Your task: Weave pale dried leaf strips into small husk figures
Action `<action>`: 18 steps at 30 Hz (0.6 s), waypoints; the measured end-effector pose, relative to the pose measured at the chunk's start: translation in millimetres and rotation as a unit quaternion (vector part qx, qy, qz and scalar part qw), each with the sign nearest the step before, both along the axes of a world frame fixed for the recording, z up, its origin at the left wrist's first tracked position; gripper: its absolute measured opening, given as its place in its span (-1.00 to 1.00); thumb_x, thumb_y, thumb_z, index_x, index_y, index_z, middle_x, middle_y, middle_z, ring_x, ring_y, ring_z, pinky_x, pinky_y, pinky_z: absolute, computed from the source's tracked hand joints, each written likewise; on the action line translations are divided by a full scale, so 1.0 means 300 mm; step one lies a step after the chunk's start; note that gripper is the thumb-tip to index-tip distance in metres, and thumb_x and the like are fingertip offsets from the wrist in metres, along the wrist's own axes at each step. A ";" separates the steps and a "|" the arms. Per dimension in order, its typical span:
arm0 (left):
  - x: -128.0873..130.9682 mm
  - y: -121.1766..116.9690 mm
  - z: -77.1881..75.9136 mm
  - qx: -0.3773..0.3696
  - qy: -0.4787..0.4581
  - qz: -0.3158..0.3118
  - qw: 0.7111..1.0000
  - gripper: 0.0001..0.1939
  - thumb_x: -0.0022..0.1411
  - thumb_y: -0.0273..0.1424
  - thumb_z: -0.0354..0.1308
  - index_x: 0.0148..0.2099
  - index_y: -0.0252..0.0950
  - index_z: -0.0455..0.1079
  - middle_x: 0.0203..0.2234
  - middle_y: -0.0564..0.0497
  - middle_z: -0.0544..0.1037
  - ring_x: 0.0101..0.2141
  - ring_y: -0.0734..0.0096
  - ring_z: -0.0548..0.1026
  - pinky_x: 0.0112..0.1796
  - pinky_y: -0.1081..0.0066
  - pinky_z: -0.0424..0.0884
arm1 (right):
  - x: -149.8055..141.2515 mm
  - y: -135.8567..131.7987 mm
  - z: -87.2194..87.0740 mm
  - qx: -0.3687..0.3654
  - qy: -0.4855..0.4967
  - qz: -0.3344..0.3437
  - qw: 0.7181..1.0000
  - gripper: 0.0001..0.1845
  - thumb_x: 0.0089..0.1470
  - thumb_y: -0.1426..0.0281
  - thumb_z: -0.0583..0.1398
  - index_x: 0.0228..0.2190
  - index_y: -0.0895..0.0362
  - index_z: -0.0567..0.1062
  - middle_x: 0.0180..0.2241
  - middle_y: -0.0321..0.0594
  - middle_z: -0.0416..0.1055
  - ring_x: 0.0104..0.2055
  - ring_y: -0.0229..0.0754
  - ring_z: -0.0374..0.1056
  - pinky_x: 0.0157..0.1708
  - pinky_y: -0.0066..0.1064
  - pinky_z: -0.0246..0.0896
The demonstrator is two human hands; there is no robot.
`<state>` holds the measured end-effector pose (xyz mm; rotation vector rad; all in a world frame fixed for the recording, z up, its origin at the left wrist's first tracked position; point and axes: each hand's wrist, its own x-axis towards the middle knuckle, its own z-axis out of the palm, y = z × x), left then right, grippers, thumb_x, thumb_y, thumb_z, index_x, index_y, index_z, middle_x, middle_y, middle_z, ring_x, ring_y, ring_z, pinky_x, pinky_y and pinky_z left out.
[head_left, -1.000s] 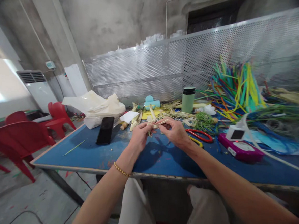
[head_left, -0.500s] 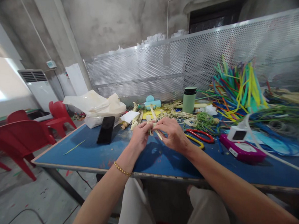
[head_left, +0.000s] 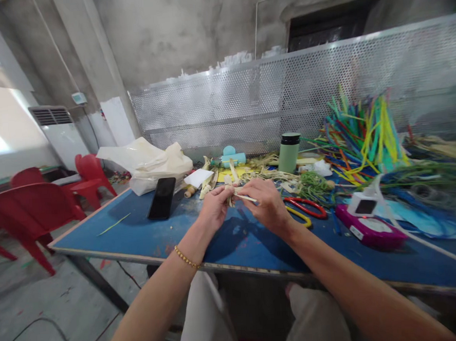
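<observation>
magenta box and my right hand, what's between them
The head view shows a red loop, a yellow loop and a blue strip on the blue tabletop.

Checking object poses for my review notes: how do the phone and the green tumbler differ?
The phone lies flat, while the green tumbler stands upright. The phone is a thin dark slab; the tumbler is a pale green cylinder with a black band near its top. The phone sits nearer the front edge than the tumbler. Both rest on the blue table.

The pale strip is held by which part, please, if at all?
The right hand holds the pale strip near its outer end; the left hand pinches the bundle.
</observation>
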<state>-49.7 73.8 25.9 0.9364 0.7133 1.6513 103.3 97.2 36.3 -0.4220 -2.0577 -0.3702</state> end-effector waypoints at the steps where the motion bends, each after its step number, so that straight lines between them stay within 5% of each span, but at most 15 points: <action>1: 0.000 0.000 0.000 0.001 -0.001 0.001 1.000 -0.71 -0.20 -0.40 0.43 -0.36 -0.42 0.53 -0.56 0.04 0.51 -0.56 0.57 0.39 -0.49 0.50 0.24 | -0.001 0.000 -0.001 -0.003 0.001 0.003 1.000 -0.90 0.15 0.49 0.19 -0.34 0.11 0.52 -0.35 -0.21 0.49 -0.24 -0.13 0.36 -0.24 -0.27 0.03; 11: 0.007 -0.011 0.007 0.009 0.015 -0.018 1.000 -0.69 -0.17 -0.38 0.43 -0.33 -0.43 0.53 -0.52 -0.01 0.53 -0.52 0.52 0.43 -0.45 0.48 0.26 | -0.007 -0.006 -0.001 -0.059 0.044 0.020 0.997 -0.88 0.03 0.56 0.17 -0.38 0.11 0.45 -0.33 -0.20 0.46 -0.23 -0.12 0.35 -0.23 -0.28 0.07; 18: 0.015 -0.021 0.015 0.000 -0.002 -0.016 1.000 -0.75 -0.27 -0.43 0.45 -0.47 -0.39 0.50 -0.59 0.07 0.48 -0.53 0.59 0.34 -0.46 0.53 0.23 | -0.004 -0.027 0.010 -0.023 -0.052 0.019 0.998 -0.91 0.04 0.54 0.18 -0.40 0.13 0.46 -0.32 -0.16 0.45 -0.18 -0.08 0.33 -0.18 -0.25 0.03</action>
